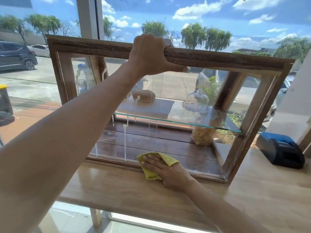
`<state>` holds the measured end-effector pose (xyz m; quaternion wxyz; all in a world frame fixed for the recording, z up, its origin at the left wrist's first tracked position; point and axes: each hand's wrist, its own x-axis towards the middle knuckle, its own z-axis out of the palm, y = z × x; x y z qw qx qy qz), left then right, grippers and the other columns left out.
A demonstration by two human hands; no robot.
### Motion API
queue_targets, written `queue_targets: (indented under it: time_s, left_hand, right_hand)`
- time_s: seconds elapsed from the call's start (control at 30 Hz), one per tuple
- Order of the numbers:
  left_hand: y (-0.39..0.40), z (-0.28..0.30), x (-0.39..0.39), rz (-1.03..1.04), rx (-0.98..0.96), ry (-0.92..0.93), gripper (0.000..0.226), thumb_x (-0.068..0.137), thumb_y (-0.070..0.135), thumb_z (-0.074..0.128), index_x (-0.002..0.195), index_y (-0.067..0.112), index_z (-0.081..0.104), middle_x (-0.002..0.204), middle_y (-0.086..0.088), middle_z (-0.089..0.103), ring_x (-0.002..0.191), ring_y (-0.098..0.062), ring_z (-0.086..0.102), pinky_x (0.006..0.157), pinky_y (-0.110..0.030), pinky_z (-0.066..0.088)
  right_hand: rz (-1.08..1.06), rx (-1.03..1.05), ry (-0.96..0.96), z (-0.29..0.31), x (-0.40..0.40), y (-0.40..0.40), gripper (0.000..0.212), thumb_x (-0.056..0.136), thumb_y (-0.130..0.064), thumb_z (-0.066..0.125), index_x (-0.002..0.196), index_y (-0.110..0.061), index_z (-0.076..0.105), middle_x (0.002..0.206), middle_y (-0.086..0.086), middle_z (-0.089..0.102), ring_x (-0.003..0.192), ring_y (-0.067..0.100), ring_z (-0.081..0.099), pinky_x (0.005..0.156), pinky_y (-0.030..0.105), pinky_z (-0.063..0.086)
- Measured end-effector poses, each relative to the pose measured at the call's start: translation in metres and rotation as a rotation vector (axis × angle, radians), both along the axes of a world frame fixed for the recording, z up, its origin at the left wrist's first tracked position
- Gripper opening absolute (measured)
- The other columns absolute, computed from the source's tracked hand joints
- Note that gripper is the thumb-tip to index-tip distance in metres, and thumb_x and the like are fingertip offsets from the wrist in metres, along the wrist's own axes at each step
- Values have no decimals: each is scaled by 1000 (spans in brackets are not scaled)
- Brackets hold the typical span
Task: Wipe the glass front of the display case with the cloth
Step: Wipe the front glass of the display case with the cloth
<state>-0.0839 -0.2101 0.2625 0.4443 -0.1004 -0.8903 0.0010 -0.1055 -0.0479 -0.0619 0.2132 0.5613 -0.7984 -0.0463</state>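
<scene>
A wooden-framed display case (218, 58) stands on a light wooden counter (127, 187). Its glass front (168, 140) carries white drips running down on the left half. My left hand (149, 54) grips the top wooden rail of the case, thumb under the rail against the glass. My right hand (161, 167) presses a yellow cloth (149, 174) flat against the bottom of the glass and the lower frame rail, near the middle. Inside, a glass shelf (185, 122) holds a round loaf (143, 96) on a white board and a glass dome (196, 100).
A jar of pale food (202, 135) stands on the case floor at the right. A blue-and-black receipt printer (281, 149) sits on the counter right of the case. Behind is a big window with a white post (89, 17), cars and trees outside.
</scene>
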Motion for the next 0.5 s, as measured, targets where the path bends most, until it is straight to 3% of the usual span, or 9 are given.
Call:
queue_targets:
  time_s: [0.1,0.23,0.37,0.5]
  left_hand:
    - [1,0,1,-7,4,3,91,50,93,38,105,28,70,62,9,53,66,-12,49,74,-24,35]
    - [0,0,2,-17,14,5,96,46,95,37,103,25,70,63,5,57,65,-13,50,74,-24,36]
    - [1,0,2,-25,6,20,94,49,93,36,104,25,70,67,2,65,65,-13,50,73,-24,36]
    - [0,0,3,-30,-1,34,91,51,92,40,105,26,71,72,-1,69,70,-18,59,75,-27,40]
  right_hand:
    - [43,54,-31,3,-1,2,67,80,-20,37,147,-22,35,154,-7,31,142,7,24,108,25,36]
    - [118,162,-23,16,-7,13,64,76,-28,65,138,-26,50,145,-10,46,136,6,38,96,20,44]
    - [126,212,13,28,-11,37,51,83,-24,38,129,-29,59,137,-14,54,131,5,44,94,19,46]
    - [83,240,46,31,-13,70,53,82,-25,37,131,-30,57,138,-15,52,133,5,36,94,20,45]
